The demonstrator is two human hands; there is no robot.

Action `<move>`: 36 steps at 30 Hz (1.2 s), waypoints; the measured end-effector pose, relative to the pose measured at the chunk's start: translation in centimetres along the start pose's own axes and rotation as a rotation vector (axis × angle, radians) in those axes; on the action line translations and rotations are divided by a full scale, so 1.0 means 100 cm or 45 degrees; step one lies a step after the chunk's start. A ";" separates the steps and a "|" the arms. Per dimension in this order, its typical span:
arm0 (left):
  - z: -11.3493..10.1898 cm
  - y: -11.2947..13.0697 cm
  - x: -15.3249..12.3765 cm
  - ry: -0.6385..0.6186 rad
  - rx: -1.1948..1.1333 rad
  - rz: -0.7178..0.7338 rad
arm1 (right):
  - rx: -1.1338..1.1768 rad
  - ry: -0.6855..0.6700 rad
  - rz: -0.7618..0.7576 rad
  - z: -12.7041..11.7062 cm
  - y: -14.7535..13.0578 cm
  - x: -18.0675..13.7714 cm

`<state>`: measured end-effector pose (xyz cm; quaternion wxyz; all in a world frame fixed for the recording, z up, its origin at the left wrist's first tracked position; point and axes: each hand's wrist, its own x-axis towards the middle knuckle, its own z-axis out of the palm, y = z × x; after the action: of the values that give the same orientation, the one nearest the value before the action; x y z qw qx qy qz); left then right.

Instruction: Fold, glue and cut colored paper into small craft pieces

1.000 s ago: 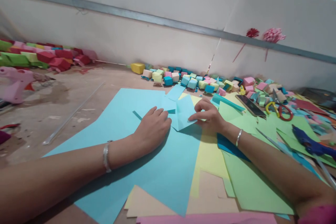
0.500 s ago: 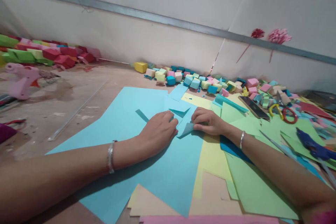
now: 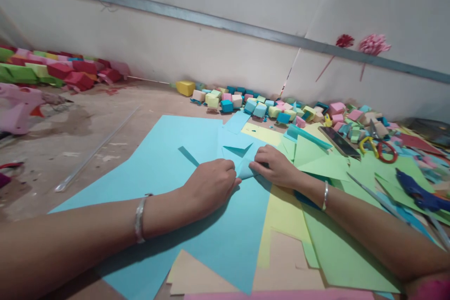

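Both hands are on a small light-blue paper piece with creased, raised flaps. My left hand pinches its left edge, fingers curled in and thumb pointing toward the other hand. On its right side, my right hand grips the edge between thumb and bent fingers. Beneath lies a large light-blue paper sheet, spread over the table. A folded flap stands up just beyond my fingers, and a narrow blue strip sticks out behind my left hand. The fingers hide part of the folded piece.
Green sheets, a phone, scissors and a blue glue gun lie to the right. Small paper cubes line the wall. At left are a pink glue gun and a clear glue stick.
My right hand has moved slightly left, closer to my left hand. The paper's right corner, raised before, is now folded down flatter. The view has shifted a little.
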<state>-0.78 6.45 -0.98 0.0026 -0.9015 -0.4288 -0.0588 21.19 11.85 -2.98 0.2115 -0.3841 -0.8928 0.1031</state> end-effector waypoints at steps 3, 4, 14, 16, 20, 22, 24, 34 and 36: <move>0.001 -0.002 0.002 0.031 0.013 -0.016 | 0.082 0.031 0.106 0.001 -0.002 0.000; 0.001 -0.003 0.002 0.048 0.013 -0.015 | 0.108 0.038 0.132 0.001 -0.003 0.001; 0.003 -0.005 0.001 0.057 0.011 0.001 | 0.474 -0.014 0.251 -0.011 -0.009 0.001; 0.003 -0.004 0.001 0.055 0.000 -0.002 | 0.577 -0.109 0.247 -0.017 -0.008 0.001; 0.004 -0.004 0.001 0.055 -0.013 0.006 | 0.575 -0.238 0.221 -0.020 -0.005 0.002; 0.004 -0.004 0.000 0.060 0.005 0.030 | 0.413 -0.168 0.230 -0.014 -0.004 0.001; 0.005 -0.003 0.000 0.080 0.042 0.083 | 0.173 -0.043 0.211 -0.007 -0.005 0.000; 0.006 0.002 -0.010 0.113 0.121 0.113 | -0.254 0.058 0.071 0.008 -0.010 -0.005; 0.006 0.002 -0.011 0.128 0.123 0.107 | -0.242 0.034 0.094 0.008 -0.010 -0.004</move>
<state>-1.22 5.52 -1.66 0.0699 -0.9134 -0.3924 -0.0829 20.41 10.83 -3.48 0.1820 -0.4365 -0.8809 0.0207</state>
